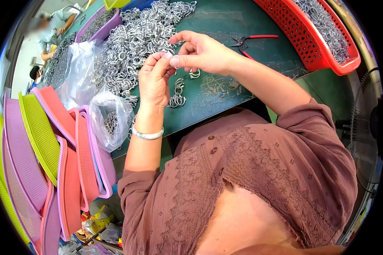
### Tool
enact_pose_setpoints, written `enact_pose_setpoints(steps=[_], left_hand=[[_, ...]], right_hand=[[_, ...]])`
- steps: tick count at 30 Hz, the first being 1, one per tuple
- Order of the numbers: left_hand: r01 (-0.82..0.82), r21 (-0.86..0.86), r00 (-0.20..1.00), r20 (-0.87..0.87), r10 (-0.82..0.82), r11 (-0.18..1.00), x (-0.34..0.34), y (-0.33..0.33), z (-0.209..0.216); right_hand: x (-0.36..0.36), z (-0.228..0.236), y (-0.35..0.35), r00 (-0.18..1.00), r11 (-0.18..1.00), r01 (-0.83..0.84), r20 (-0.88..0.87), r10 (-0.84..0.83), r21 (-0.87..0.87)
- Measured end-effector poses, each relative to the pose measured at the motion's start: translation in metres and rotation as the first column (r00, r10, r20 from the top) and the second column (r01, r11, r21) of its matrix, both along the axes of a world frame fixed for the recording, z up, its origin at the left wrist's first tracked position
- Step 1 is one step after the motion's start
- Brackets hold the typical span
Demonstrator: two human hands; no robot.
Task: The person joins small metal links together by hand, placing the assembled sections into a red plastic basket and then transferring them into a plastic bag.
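My left hand (152, 80) and my right hand (206, 53) meet over the near edge of the green table (225, 89). Thumb and fingertips are pinched together on both sides, and whatever lies between them is too small or hidden to name. Just beyond my hands spreads a big heap of silvery metal rings (134, 36). A short cluster of the same rings (177, 100) lies to the right of my left wrist, and a ring piece (194, 74) shows under my right hand. Farther right rest pliers with red handles (259, 37).
A red perforated basket (300, 36) of metal pieces stands at the far right. Left are a purple basket (110, 23), clear plastic bags (78, 63) and stacked colored baskets (40, 131). Another person (57, 25) sits at the far left. A fan (364, 123) stands right.
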State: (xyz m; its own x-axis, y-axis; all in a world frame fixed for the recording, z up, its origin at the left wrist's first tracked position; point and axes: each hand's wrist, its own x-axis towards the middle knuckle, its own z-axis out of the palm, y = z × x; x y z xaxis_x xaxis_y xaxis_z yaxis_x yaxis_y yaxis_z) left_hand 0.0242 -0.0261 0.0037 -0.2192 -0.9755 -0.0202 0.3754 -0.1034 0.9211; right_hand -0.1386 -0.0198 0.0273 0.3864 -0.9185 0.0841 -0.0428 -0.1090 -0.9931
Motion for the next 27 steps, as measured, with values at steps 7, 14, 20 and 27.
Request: enact_pose_setpoints(steps=[7,14,20,27], left_hand=[[-0.099,-0.133,0.99,0.091,0.111,0.986,-0.016,0.003,-0.003],[-0.151,-0.305,0.953,0.208,0.22,0.94,-0.019,0.004,-0.004],[-0.204,-0.349,0.957,0.128,0.262,0.915,-0.02,0.003,-0.005],[-0.204,-0.393,0.951,0.136,0.277,0.896,-0.02,0.004,-0.005]], right_hand=[[0.0,-0.016,0.005,0.956,0.908,0.17,-0.158,-0.246,-0.383],[0.0,-0.019,0.005,0.911,0.792,0.267,-0.124,-0.393,-0.55],[0.002,-0.023,0.007,0.955,0.928,0.291,0.018,-0.295,-0.231],[0.008,-0.028,0.005,0.915,0.867,0.403,0.107,-0.389,-0.292]])
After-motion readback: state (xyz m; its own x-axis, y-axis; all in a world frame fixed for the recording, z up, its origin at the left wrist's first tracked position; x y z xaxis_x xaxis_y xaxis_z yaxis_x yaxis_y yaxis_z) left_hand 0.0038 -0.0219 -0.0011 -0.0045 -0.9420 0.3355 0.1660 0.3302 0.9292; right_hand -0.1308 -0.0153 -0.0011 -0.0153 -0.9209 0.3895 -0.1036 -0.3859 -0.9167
